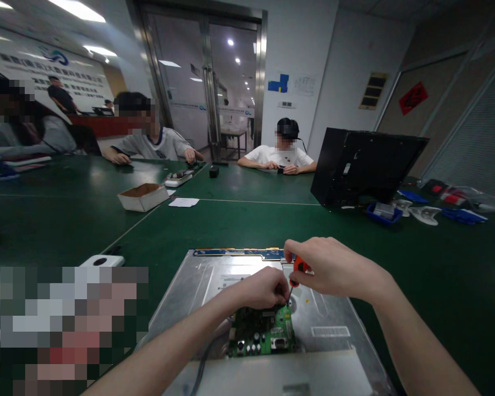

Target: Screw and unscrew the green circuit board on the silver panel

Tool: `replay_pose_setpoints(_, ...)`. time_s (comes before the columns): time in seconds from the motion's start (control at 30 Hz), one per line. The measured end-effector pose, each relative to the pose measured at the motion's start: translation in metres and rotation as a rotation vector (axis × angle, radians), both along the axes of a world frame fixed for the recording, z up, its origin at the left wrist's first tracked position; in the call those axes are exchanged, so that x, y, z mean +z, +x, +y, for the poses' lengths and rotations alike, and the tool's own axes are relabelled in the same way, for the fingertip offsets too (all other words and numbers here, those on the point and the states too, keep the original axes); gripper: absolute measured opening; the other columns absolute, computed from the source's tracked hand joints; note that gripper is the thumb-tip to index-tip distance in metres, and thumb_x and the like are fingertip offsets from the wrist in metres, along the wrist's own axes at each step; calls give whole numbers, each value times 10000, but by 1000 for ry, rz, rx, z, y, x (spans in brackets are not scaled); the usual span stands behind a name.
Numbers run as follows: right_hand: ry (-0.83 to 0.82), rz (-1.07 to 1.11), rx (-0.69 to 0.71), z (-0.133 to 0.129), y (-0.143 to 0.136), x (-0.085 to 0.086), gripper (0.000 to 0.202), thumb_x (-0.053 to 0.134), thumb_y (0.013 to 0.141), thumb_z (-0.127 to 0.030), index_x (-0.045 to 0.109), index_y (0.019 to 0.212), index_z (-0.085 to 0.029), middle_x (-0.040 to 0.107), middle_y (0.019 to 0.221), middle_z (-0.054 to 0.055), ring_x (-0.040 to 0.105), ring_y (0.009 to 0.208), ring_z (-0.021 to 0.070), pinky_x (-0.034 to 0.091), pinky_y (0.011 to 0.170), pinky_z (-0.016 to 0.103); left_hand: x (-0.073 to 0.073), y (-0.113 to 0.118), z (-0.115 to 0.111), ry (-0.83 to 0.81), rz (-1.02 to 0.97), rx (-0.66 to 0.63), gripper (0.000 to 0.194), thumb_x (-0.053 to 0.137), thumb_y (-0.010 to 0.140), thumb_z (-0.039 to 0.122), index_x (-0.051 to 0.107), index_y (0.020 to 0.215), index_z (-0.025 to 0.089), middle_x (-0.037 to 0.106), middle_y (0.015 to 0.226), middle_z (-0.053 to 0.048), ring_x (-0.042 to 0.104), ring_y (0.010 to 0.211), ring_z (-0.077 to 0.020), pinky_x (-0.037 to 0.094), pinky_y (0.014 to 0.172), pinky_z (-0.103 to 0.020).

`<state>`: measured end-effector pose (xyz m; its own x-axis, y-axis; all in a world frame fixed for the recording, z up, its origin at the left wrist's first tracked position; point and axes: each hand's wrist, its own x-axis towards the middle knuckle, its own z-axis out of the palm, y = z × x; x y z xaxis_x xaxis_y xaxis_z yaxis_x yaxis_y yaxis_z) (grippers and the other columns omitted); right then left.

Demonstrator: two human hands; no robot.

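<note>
A silver metal panel (334, 331) lies on the green table, with a blue circuit strip (239, 253) along its far edge. On it sits a green circuit board (260, 333). My right hand (319, 264) is closed round the red and black handle of a screwdriver (300, 269), whose shaft points down at the board's far right corner. Beside the tip, my left hand (270, 287) has its fingers pinched together at the board's far edge; whatever they hold, if anything, is hidden.
An open white box (143, 198) and papers (183, 202) lie beyond the panel on the left. At the right back stand a black monitor casing (365, 168) and a blue tray (383, 213). Several people sit around the table (239, 225).
</note>
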<state>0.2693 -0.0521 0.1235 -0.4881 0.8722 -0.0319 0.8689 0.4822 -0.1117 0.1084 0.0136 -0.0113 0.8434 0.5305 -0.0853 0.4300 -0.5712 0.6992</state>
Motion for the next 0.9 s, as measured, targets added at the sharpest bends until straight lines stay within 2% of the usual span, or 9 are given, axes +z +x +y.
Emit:
replay_pose_setpoints(0.13,-36,18,37,-3,3,1,225,608,823,-217,559,1042,-231,698,885,15,645,776,175,339,573,245,0,0,0,29,8,-12,166,584,656,12,674,702,145,600,624,26,544,611,-131,372,554,-200)
replay_pose_setpoints(0.23,50,-76,-58,-1,-3,-1,189,629,845,-365,614,964,-219,696,811,34,645,725,203,339,558,263,2,-1,0,25,4,5,169,590,668,23,682,718,155,622,649,23,557,631,-135,386,567,-198)
replay_pose_setpoints(0.33,113,-144,-135,2,-8,-3,320,511,916,-494,656,862,-214,692,744,53,636,668,214,321,534,275,3,0,-1,11,13,7,161,586,668,26,679,696,155,620,637,23,546,617,-132,386,564,-201)
replay_pose_setpoints(0.4,103,-137,-116,3,-8,-3,322,473,941,-468,650,840,-218,691,731,46,632,652,204,304,526,273,3,0,-1,1,27,-2,151,586,664,26,673,672,149,606,610,26,528,588,-128,374,549,-204)
replay_pose_setpoints(0.53,53,-64,-18,0,-1,-2,118,571,871,-305,596,957,-228,697,798,20,634,706,190,310,554,260,1,0,0,1,17,2,151,603,660,24,685,707,141,629,635,18,545,601,-136,378,558,-209)
replay_pose_setpoints(0.63,3,10,23,-3,3,-1,213,603,824,-235,565,1033,-236,708,896,10,643,787,190,333,587,256,-1,0,1,20,13,0,144,614,678,35,694,713,149,639,642,17,564,621,-142,393,579,-213)
replay_pose_setpoints(0.8,55,-75,-86,-1,-1,-1,219,610,867,-441,628,936,-234,701,786,25,648,725,213,315,544,272,1,-1,1,3,10,3,165,606,687,28,703,736,152,659,691,6,581,662,-149,408,604,-217)
replay_pose_setpoints(0.9,84,-119,-93,2,-4,-2,272,519,928,-458,642,850,-229,689,734,31,638,680,205,295,533,273,1,-1,1,-14,21,4,160,601,691,21,700,708,145,660,700,-1,572,656,-146,405,604,-218)
